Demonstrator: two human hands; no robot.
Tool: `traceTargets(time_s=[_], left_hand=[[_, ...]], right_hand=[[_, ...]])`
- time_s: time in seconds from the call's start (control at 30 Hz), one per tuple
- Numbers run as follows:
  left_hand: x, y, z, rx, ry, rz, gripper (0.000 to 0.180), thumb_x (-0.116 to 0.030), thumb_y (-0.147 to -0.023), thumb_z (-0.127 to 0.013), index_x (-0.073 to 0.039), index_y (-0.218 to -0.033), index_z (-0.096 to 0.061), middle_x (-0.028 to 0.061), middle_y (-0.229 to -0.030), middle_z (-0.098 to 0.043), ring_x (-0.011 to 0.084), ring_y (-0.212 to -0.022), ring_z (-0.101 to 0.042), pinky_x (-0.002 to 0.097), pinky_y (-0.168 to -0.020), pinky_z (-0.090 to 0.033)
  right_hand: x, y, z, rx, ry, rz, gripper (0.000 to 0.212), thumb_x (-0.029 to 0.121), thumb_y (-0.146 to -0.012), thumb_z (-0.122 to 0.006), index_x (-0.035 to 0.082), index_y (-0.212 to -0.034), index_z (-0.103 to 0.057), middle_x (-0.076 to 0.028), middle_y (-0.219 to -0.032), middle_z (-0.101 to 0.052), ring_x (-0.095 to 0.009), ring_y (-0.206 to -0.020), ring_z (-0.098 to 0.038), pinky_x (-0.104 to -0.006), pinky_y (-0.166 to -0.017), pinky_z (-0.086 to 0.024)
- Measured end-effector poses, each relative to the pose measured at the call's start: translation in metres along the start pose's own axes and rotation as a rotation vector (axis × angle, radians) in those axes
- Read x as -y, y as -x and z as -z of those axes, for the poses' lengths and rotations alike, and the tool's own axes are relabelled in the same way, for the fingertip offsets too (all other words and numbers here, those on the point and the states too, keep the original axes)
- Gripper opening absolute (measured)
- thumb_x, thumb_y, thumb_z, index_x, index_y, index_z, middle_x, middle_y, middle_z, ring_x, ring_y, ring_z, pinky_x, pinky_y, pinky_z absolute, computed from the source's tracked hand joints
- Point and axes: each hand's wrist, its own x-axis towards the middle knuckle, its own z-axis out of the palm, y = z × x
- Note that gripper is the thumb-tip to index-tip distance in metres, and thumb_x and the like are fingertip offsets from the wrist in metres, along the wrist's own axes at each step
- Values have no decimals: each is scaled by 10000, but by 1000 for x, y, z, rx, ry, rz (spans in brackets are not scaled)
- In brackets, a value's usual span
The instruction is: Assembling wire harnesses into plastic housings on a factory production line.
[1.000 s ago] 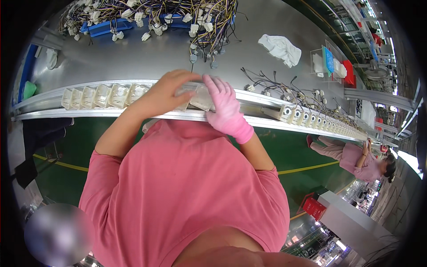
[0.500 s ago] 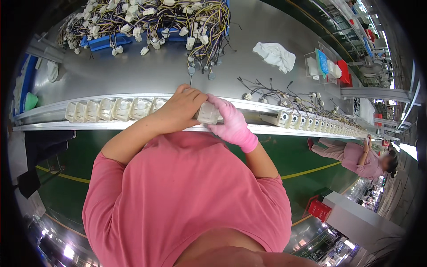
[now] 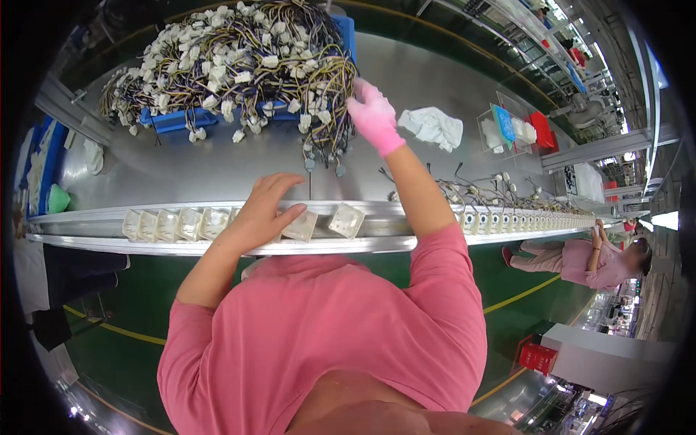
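Observation:
My bare left hand (image 3: 267,210) is open over the metal rail, its fingers spread just above a clear plastic cup-shaped housing (image 3: 300,225). Right of that hand, another clear housing (image 3: 346,220) sits tilted in the rail. My right hand (image 3: 377,118), in a pink glove, reaches out to the right edge of a big heap of wire harnesses (image 3: 239,65) with white connectors. Its thumb and fingers look apart beside the yellow and dark wires, and I see nothing held in them. The fingertips are partly hard to make out.
A row of clear housings (image 3: 190,223) runs left along the rail (image 3: 391,226); another row (image 3: 522,221) runs right. Blue bins (image 3: 177,121) lie under the heap. A white cloth (image 3: 433,128), loose wires (image 3: 500,190) and an acrylic holder (image 3: 500,130) are on the table. A co-worker (image 3: 580,259) stands far right.
My right hand has left the housing between both hands and moved forward to the harness heap. My left hand has let go and opened. That housing now sits in the rail.

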Motion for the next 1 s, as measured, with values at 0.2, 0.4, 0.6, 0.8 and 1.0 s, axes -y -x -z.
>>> traceTargets(time_s=[0.2,0.4,0.6,0.8,1.0], left_hand=[[13,24,10,-108,6,51,349,-186,-792,-581,-58,-1106,-502,135,-1111,-505,322,-1038,-450,371,-884,-371],[24,31,17,-108,211,156,296,-166,-801,-576,-35,-1061,-518,114,-1033,-541,267,-950,-521,332,-788,-433],[47,9,24,-23,355,128,302,-164,-804,-587,-49,-1077,-531,89,-1048,-567,195,-901,-549,321,-790,-430],[18,-84,19,-435,411,-98,519,-200,-793,-585,-41,-1246,-387,123,-1232,-453,237,-1146,-420,351,-943,-333],[35,-93,2,13,694,305,229,-201,-870,-480,-3,-776,-548,42,-570,-536,138,-465,-488,273,-460,-394]], right_hand=[[-4,-57,-35,-4,76,-270,294,222,-686,-546,57,-922,-604,-200,-885,-608,-353,-893,-568,-387,-791,-439],[-22,-87,-17,-39,-312,56,169,150,-712,-522,-1,-721,-595,-86,-624,-565,-193,-563,-537,-285,-535,-433],[71,-97,63,285,-1689,-101,160,117,-793,-463,-14,-881,-489,68,-537,-234,-58,-448,-245,-205,-454,-234],[140,-32,27,347,-1498,-135,222,161,-810,-451,0,-961,-465,-14,-665,-441,-132,-589,-429,-233,-506,-346],[141,-6,54,193,-1612,0,221,149,-803,-478,-3,-963,-483,-34,-692,-432,-139,-601,-415,-245,-526,-351]])
